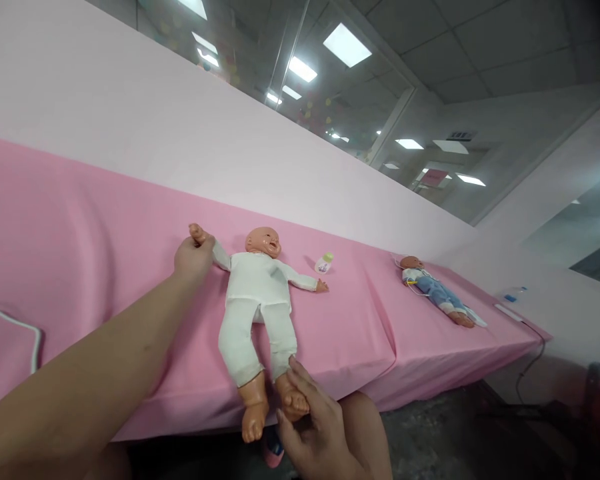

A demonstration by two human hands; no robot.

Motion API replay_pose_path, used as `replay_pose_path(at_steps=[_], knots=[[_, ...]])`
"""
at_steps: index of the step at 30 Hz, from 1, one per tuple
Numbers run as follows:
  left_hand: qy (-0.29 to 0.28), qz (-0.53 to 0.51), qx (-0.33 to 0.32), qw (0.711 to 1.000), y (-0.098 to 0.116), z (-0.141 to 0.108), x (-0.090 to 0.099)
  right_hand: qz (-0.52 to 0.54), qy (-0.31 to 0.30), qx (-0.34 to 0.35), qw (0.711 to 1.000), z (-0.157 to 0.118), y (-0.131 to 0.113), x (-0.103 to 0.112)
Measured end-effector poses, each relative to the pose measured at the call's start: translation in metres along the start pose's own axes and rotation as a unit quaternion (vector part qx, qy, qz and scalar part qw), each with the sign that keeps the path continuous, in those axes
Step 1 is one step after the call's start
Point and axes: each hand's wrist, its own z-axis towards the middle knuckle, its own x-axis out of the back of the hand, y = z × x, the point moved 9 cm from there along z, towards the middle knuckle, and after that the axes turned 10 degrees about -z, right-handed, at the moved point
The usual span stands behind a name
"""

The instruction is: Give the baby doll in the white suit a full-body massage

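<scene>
A baby doll [259, 283] with a white cloth body lies on its back on a pink-covered table, its face turned to the right. My left hand [193, 257] is closed around the doll's forearm near the wrist, and the doll's small hand pokes out above my fingers. At the table's front edge my right hand [320, 423] grips the doll's foot [295, 400], fingers along the ankle and thumb below the toes. The other foot [254, 423] hangs free over the edge. A small white bottle [324, 263] with a green cap stands beside the doll's outstretched arm.
A second doll [433, 287] in blue and white clothes lies farther right on the pink sheet [145, 213]. A white cable [17, 320] runs at the left. A power strip [509, 312] sits at the far right end. A pale wall with windows rises behind.
</scene>
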Motion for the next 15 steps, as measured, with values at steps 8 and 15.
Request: replay_pose_path(at_steps=[8, 15], knots=[[-0.223, 0.164, -0.253, 0.927, 0.055, -0.07, -0.07, 0.008, -0.003, -0.052, 0.999, 0.069, 0.028, -0.015], [-0.24, 0.216, -0.274, 0.906, 0.045, -0.075, -0.085, 0.011, -0.033, -0.107, 0.994, 0.11, 0.057, -0.076]])
